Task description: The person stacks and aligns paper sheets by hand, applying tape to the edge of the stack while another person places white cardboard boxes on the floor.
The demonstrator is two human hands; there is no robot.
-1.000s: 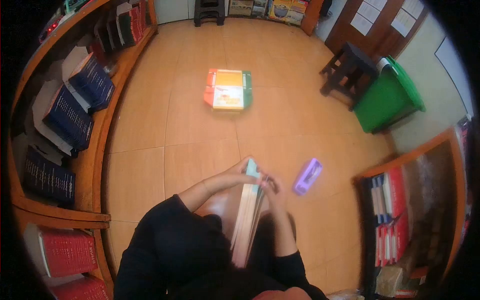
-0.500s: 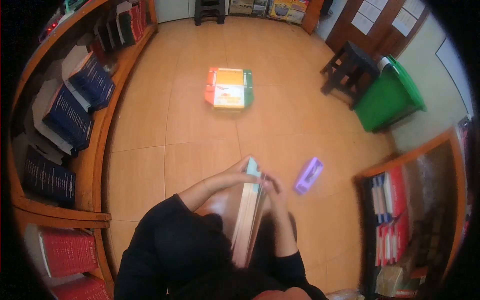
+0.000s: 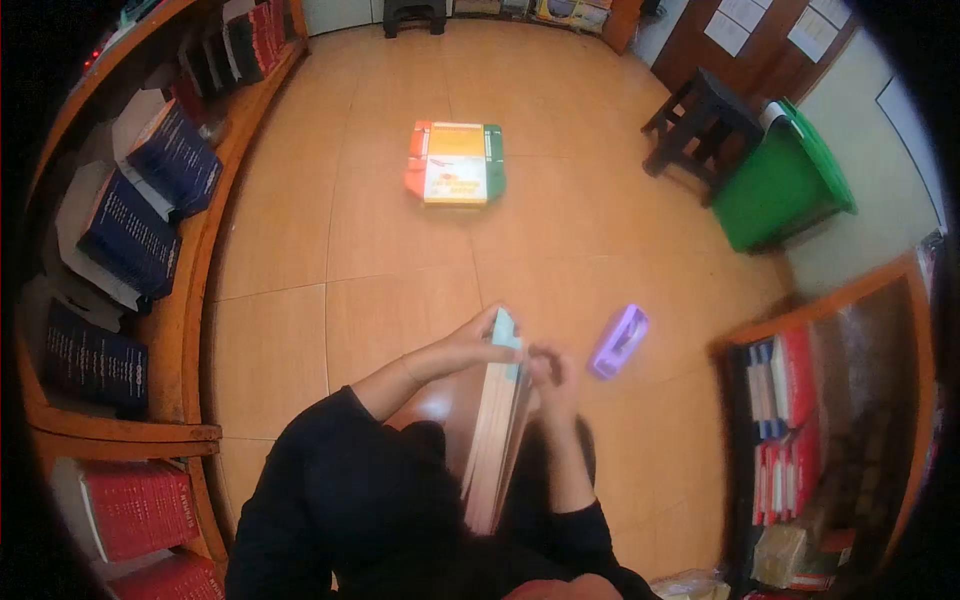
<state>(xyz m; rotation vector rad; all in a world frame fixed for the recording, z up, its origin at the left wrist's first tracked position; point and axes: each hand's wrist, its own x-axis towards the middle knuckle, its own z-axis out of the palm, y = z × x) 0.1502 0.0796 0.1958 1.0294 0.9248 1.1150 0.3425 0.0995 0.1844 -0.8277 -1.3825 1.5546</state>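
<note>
A thick book with pale page edges and a light blue strip at its far end stands on edge in my lap. My left hand is closed around that far end, thumb on the near side. My right hand is just right of the same end, its fingers curled in and blurred. Whether something thin is between them is hidden. To the right on the floor lies a purple tape dispenser. Farther ahead is a flat package with orange, yellow-white and green parts.
Shelves with blue and red books run along the left. At the right stand a glass-fronted bookcase, a green bin and a dark stool. Another stool is at the far wall. Tiled floor lies between.
My right hand has shifted slightly right, away from the book's far end. My left hand and the book stay nearly in place. The whole view has tilted a little.
</note>
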